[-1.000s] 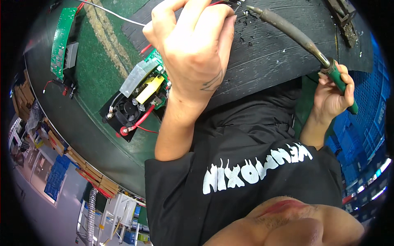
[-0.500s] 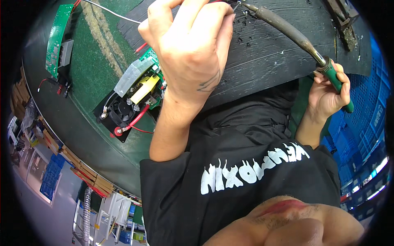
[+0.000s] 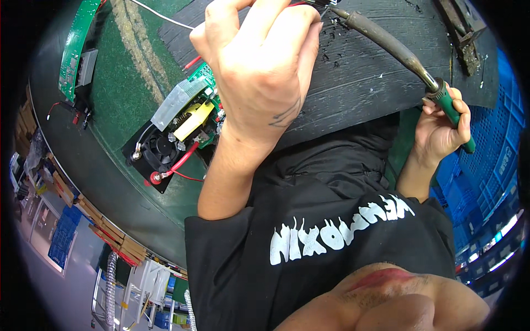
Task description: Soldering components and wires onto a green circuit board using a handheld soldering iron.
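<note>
My right hand (image 3: 441,127) is closed around the green handle of a soldering iron (image 3: 386,44). The iron's bent metal shaft runs up and left, and its tip meets a small black part with metal pins (image 3: 327,3) at the top edge. Beside that tip, my left hand (image 3: 265,66) is pinched on a thin red wire (image 3: 298,3), which is mostly hidden by the fingers. Partly covered by my left wrist lies a green circuit board (image 3: 205,77) with a yellow transformer (image 3: 193,122), a metal heatsink and a black fan (image 3: 160,150).
A dark ridged mat (image 3: 364,83) with solder crumbs covers the work surface. Another green board (image 3: 74,49) lies at the far left. A rusty metal block (image 3: 464,44) stands at the back right. Blue plastic crates (image 3: 491,160) are at the right. A white wire (image 3: 160,15) crosses the back.
The black part with pins has come further into view at the top edge. My left hand and the iron's tip have shifted slightly right and down; both grips are unchanged.
</note>
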Demonstrator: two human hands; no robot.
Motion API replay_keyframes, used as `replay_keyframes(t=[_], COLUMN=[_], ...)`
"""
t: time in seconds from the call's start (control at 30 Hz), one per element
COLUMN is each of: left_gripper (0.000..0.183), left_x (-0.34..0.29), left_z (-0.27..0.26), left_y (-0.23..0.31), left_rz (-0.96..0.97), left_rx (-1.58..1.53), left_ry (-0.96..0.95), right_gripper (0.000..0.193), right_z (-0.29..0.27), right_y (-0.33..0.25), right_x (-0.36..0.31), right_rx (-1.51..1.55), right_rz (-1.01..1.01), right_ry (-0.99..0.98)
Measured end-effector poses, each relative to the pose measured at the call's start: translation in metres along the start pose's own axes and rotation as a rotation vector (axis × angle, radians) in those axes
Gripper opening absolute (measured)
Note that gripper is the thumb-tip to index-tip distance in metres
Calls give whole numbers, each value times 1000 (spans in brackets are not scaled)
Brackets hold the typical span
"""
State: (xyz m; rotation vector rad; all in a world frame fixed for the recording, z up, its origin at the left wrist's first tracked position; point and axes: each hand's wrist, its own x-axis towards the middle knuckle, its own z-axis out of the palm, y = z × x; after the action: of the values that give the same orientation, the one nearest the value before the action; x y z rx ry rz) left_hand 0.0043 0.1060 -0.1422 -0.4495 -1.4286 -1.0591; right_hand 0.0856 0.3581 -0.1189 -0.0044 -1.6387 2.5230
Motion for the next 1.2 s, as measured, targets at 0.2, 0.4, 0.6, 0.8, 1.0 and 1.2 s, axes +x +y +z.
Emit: replay_keyframes(t=[0.2,0.4,0.6,0.8,1.0,1.2], left_gripper=[21,21,20,20,20,22], left_x=[1,-1,1,-2,3,8], left_z=[2,-2,0,-2,-7,-4], left_y=[1,-2,1,2,5,2], left_rz=[-5,59,39,41,-8,33], left_rx=[23,81,84,103,64,19], left_ry=[-32,-33,-38,-50,-110,-31], right_gripper=[32,32,31,31,30,30], right_z=[-3,-6,-2,-1,0,0], right_y=[-2,2,-5,-3,-4,-9], right_x=[3,3,3,3,1,0], right_rx=[-11,18,-6,-29,9,41], right_rz=[-1,11,7,11,18,9], right_ry=[8,21,13,16,48,83])
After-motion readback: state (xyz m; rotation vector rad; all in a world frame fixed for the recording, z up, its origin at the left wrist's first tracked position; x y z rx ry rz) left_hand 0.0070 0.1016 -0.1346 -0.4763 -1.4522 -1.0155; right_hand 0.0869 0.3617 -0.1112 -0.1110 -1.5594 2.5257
